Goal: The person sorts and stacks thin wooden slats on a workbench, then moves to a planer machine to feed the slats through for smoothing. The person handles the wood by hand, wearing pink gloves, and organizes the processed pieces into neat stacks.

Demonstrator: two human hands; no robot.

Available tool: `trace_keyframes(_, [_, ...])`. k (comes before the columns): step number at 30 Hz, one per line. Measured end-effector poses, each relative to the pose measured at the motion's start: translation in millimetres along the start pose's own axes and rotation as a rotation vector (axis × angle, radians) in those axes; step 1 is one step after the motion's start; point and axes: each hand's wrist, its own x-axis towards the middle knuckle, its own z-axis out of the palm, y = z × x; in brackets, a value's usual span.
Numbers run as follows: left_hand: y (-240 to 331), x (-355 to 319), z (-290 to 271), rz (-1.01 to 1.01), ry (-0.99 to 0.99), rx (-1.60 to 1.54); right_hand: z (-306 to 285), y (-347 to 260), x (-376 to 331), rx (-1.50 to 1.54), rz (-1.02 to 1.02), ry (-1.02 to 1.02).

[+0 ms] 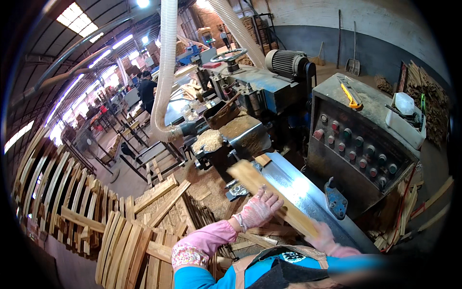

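Wooden slat (272, 197) held in both gloved hands, left hand (259, 208) fingers on top, right hand (323, 236) gripping its near end. Angled toward machine bed (308, 192), not yet fed; stacked slats (130, 241) waiting at left.

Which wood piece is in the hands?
The long pale plank angled over the shiny machine bed, with the left hand on top and the right hand at its near end. Others lie stacked.
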Motion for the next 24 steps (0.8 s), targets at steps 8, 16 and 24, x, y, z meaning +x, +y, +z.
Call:
trace_keyframes(8, [-5.4, -75.7, 11.9, -0.233, -0.219, -0.148, 48.7, 55.6, 0.8, -0.347, 0.208, 0.304])
trace_keyframes(16, [-33.8, -143.8, -27.8, -0.545, 0.058, -0.127, 106.5, -3.5, 261.0, -0.426, 0.006, 0.329])
trace_keyframes(24, [-5.2, -449.5, -36.4, -1.318, 0.091, 0.289, 61.7, 33.6, 108.2, -0.374, 0.11, 0.232])
